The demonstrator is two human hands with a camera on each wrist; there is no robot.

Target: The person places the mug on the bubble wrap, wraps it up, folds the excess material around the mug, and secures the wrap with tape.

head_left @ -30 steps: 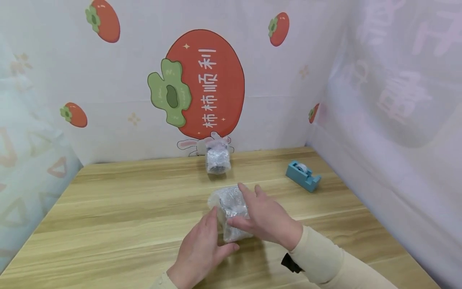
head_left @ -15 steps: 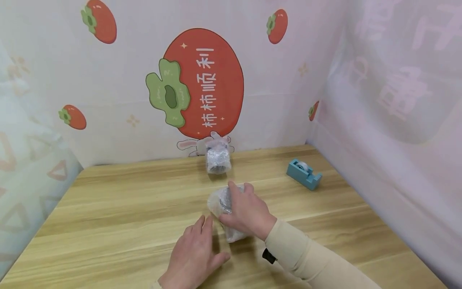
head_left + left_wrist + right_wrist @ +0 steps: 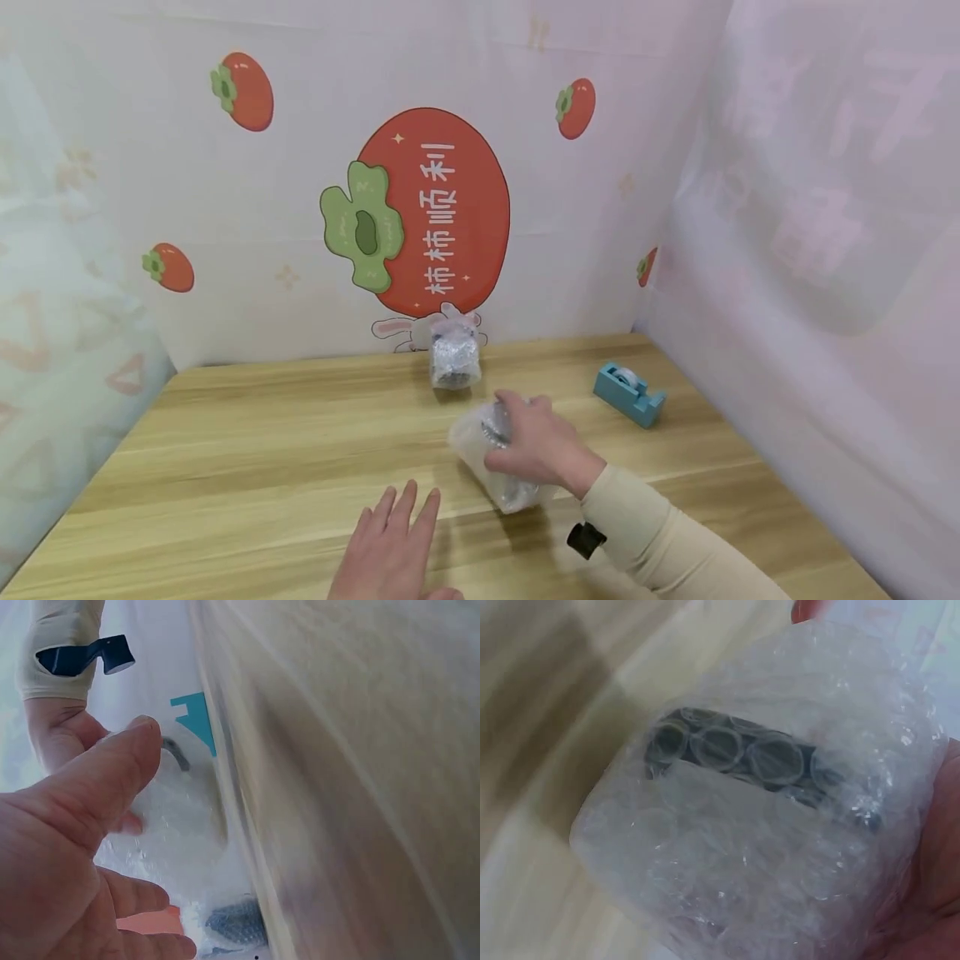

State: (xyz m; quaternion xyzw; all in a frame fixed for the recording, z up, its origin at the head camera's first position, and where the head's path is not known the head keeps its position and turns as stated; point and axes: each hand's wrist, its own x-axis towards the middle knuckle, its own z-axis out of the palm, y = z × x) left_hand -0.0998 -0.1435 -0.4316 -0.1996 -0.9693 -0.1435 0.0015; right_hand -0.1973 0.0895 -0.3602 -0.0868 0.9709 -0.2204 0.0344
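A bubble-wrapped bundle [image 3: 480, 446] is gripped from above by my right hand [image 3: 540, 446], thumb on its near left side. In the right wrist view the bubble wrap [image 3: 735, 855] fills most of the picture, and a dark band shows through the plastic; what is inside cannot be told. My left hand [image 3: 390, 546] is spread out over the table to the left of the bundle, apart from it and holding nothing. From the left wrist view, its thumb and fingers [image 3: 139, 892] are extended, with the bundle beyond them.
Another bubble-wrapped item [image 3: 454, 360] stands upright at the back of the wooden table [image 3: 262, 450]. A blue tape dispenser [image 3: 628, 397] with a roll of clear tape sits at the right. Fabric with printed persimmons [image 3: 435, 208] hangs behind and at the sides.
My left hand has left the bundle and drawn back toward the near edge. My right hand has closed over the bundle and turned it slightly. The head view has tilted up.
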